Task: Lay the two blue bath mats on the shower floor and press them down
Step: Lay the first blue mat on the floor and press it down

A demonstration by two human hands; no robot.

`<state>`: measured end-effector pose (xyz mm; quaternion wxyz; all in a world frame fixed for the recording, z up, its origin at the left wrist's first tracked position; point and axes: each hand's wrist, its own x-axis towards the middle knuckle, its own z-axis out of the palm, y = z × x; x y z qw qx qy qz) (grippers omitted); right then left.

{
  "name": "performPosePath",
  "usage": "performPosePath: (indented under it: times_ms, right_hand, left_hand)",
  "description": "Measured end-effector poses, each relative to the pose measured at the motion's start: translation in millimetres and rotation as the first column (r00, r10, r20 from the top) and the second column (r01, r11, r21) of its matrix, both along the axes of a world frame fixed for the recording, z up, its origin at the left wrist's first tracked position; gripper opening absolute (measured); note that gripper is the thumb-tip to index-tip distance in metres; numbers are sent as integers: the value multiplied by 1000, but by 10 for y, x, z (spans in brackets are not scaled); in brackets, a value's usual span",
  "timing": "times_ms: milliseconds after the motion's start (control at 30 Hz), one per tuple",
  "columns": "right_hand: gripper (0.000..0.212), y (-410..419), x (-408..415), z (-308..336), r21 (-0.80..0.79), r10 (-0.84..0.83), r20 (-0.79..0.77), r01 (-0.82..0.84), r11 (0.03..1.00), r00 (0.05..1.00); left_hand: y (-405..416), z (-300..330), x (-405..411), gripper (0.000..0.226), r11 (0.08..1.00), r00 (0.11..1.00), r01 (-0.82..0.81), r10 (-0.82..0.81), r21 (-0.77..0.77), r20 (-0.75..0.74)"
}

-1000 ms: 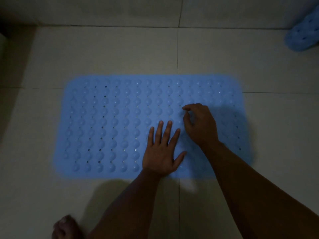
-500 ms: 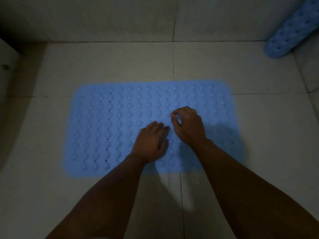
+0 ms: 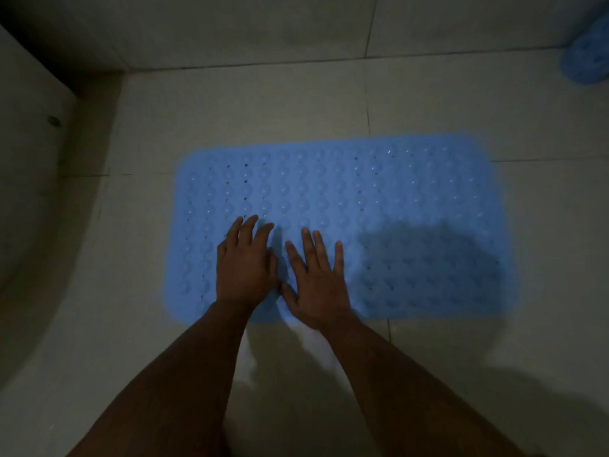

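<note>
A blue bath mat (image 3: 379, 199) with rows of bumps and small holes lies flat on the tiled shower floor (image 3: 250, 103). My left hand (image 3: 244, 262) rests palm down on the mat's near left part, fingers slightly spread. Beside it, my right hand (image 3: 316, 278) lies flat on the mat with fingers apart, its heel at the mat's near edge. Neither hand holds anything. The second blue mat (image 3: 586, 57) stands rolled up in the far right corner, partly cut off by the frame edge.
The wall (image 3: 230, 28) rises along the far side. A pale curved raised edge (image 3: 29, 179) with a small dark fitting runs down the left. Bare tiles lie beyond the mat and to its right. The light is dim.
Both hands have shifted to the left part of the mat. The right hand's fingers, curled before, are now spread flat. The view has swung left.
</note>
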<state>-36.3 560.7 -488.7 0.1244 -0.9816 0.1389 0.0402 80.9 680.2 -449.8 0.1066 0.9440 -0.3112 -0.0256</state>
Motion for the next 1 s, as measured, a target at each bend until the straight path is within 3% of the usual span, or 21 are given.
performPosePath:
  times_ms: [333,633,733,833,1000]
  right_hand:
    - [75,23,36,-1,-14,-12,-50,12,1000,999]
    - [80,45,28,40,43,-40,-23,41,998,999]
    - [66,18,105,83,95,-98,47,93,991,994]
    - [36,-227,324,245,149,-168,219,137,979,961]
    - [27,-664,593,464,210,-285,295,229,950,912]
  left_hand:
    - [33,-151,35,52,997,998,-49,47,66,31]
    - [81,-39,96,51,996,996,-87,87,-3,19]
    - [130,-31,65,51,995,994,-102,103,-4,25]
    - [122,-83,4,51,998,997,-68,68,0,19]
    - [-54,-191,-322,60,998,998,64,-64,-15,-21]
